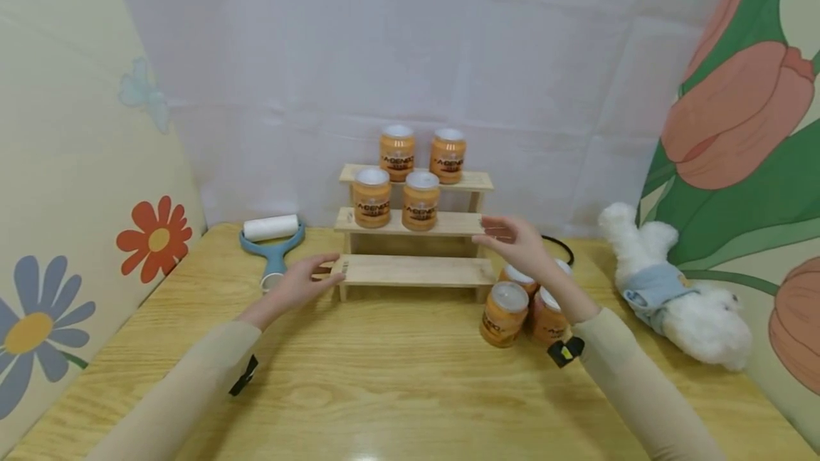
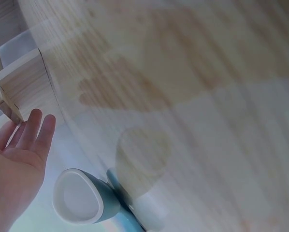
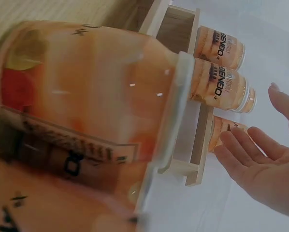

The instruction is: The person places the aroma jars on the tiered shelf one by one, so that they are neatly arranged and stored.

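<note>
A three-step wooden display shelf (image 1: 416,271) stands at the back of the table. Orange jars with white lids sit on it, two on the top step (image 1: 397,154) and two on the middle step (image 1: 421,201); its lowest step is bare. My left hand (image 1: 301,282) is at the left end of the lowest step. In the left wrist view, its extended fingers (image 2: 32,133) lie beside the plank's end. My right hand (image 1: 522,246) reaches to the right end of the middle step, fingers loosely extended and thumb apart, nothing held. Below it, several more jars (image 1: 505,315) stand grouped, partly hidden by the forearm.
A blue lint roller (image 1: 274,251) with a white roll lies left of the shelf. On the right lies a white plush toy (image 1: 698,319) in a blue outfit. A black cord (image 1: 564,246) curves behind the grouped jars. White cloth (image 1: 307,77) hangs behind the table.
</note>
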Demonstrator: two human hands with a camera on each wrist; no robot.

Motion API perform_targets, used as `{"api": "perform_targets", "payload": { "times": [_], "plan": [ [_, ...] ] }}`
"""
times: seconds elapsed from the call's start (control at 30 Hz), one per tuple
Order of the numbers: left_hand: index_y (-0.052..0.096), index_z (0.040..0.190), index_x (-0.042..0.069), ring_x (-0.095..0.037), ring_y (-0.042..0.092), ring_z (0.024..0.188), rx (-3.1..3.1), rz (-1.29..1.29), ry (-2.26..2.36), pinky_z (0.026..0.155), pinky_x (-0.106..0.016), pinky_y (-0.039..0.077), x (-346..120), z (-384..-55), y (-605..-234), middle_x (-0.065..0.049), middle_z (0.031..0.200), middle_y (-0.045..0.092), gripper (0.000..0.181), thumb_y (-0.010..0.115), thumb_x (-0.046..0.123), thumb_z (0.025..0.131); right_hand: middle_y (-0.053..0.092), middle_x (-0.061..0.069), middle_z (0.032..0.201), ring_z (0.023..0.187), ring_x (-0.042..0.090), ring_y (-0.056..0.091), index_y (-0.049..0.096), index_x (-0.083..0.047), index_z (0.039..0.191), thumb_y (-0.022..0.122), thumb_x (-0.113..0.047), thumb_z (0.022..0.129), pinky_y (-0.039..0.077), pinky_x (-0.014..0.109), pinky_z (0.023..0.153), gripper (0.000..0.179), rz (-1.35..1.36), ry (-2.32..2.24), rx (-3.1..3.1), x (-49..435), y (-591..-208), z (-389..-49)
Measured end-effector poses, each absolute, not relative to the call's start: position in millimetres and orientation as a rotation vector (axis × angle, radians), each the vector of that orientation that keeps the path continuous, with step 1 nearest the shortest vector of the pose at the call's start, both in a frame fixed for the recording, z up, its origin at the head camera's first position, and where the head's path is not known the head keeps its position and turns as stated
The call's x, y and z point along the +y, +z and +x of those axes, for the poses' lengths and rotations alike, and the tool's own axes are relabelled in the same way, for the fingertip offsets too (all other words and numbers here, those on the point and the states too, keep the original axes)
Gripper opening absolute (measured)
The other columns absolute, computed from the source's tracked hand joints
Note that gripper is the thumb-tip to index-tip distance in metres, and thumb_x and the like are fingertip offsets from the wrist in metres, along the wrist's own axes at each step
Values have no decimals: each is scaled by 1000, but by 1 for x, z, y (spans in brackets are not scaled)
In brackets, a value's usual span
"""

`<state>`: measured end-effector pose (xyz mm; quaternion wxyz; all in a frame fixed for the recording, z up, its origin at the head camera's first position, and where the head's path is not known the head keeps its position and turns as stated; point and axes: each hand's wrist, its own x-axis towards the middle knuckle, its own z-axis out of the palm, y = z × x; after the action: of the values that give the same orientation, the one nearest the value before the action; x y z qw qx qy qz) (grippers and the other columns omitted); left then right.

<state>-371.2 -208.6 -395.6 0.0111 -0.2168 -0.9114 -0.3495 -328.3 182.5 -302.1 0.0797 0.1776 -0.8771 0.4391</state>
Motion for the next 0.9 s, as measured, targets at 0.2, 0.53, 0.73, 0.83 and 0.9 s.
{"api": "perform_targets", "payload": {
  "times": [0.2, 0.53, 0.73, 0.83, 0.9],
  "plan": [
    [37, 142, -1, -44, 49, 120, -2855, -666, -1112, 93, -52, 48, -209, -372, -395, -25, 142, 40, 64, 54, 39, 95, 54, 18, 133, 116, 32, 56, 49, -7, 135, 63, -37, 89, 50, 44, 94, 57, 484, 1355, -2678, 198, -319, -312],
    [39, 141, -1, -43, 50, 120, -2854, -669, -1109, 94, -51, 48, -209, -372, -397, -25, 142, 41, 63, 55, 39, 95, 58, 20, 126, 110, 34, 59, 52, -2, 131, 68, -28, 87, 54, 41, 88, 53, 484, 1257, -2708, 214, -345, -291],
    [38, 142, 0, -43, 49, 121, -2858, -654, -1127, 94, -52, 48, -209, -372, -397, -25, 143, 40, 63, 55, 39, 95, 62, 15, 121, 105, 29, 61, 56, -7, 128, 71, -31, 84, 54, 38, 85, 53, 461, 1157, -2724, 213, -351, -284],
    [38, 142, 0, -43, 49, 121, -2859, -650, -1137, 93, -51, 48, -208, -372, -397, -25, 143, 40, 64, 55, 39, 94, 63, 12, 119, 102, 27, 61, 58, -9, 126, 71, -34, 84, 55, 37, 81, 51, 459, 1120, -2745, 213, -354, -282],
    [38, 142, 0, -44, 49, 121, -2859, -656, -1138, 93, -51, 49, -208, -372, -397, -26, 143, 39, 64, 54, 39, 95, 64, 10, 119, 101, 26, 62, 59, -10, 125, 71, -35, 84, 55, 37, 79, 50, 472, 1106, -2755, 213, -356, -281]
  ]
}}
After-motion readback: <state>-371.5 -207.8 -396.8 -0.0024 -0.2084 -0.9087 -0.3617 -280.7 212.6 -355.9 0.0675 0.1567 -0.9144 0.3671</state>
